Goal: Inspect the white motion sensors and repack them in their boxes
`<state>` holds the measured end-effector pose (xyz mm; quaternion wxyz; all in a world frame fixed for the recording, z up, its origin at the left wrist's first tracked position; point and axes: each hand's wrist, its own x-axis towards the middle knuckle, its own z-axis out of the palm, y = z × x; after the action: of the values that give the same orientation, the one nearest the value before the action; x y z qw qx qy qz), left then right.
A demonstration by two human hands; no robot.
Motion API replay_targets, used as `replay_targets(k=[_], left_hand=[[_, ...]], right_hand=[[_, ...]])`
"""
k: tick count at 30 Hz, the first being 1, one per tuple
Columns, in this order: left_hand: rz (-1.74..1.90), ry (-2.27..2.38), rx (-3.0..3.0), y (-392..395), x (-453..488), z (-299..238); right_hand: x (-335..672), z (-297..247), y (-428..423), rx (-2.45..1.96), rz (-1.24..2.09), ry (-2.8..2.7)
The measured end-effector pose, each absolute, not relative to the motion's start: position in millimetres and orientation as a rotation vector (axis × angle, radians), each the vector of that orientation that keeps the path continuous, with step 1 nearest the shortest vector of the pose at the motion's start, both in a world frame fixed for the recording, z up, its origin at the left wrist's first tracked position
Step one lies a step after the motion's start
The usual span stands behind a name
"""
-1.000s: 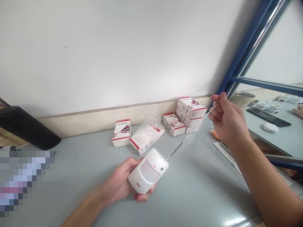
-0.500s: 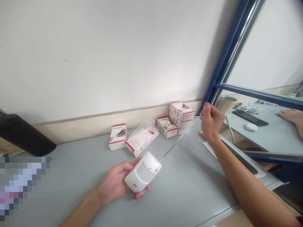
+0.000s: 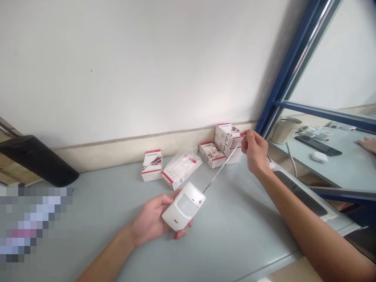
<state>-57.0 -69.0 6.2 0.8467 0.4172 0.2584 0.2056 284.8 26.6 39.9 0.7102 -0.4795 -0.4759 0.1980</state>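
Observation:
A white motion detector (image 3: 184,207) with a small red mark and a curved window lies tilted in my left hand (image 3: 154,221), whose fingers wrap round its back and edge. From its upper right corner a thin metal telescopic antenna (image 3: 219,170) stretches far out, slanting up to the right. My right hand (image 3: 255,150) pinches the antenna at its far tip. Behind the detector a white and red box (image 3: 183,171) lies with a clear plastic bag (image 3: 184,158) on it. Left of that stands another such box (image 3: 152,165).
Several more white and red boxes (image 3: 228,137) are stacked against the wall. A black cylinder (image 3: 39,160) is at the left. A dark flat device (image 3: 299,194) lies under my right forearm. A blue-framed glass partition (image 3: 311,111) rises at right; beyond it a person's hand (image 3: 367,143) rests near a table.
My right hand has come slightly left and down, still at the antenna's tip. The view has shifted a little, so the detector appears farther right.

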Motion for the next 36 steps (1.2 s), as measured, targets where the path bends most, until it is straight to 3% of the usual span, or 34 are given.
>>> replay_targets(k=[10,20,27,36], left_hand=[[0.394,0.602,0.835,-66,-58,8],[0.476,0.577,0.864,-71,-58,8],[0.653,0.657,0.773,-79,-51,12],[0.743,0.649,0.696,-78,-50,6]], right_hand=[[299,43,35,-1.019,0.564,-0.911],[288,37,16,-1.192,0.053,-1.067],[241,20,-13,-1.255,0.117,-1.613],[200,-9,-39,-0.883,0.236,-2.117]])
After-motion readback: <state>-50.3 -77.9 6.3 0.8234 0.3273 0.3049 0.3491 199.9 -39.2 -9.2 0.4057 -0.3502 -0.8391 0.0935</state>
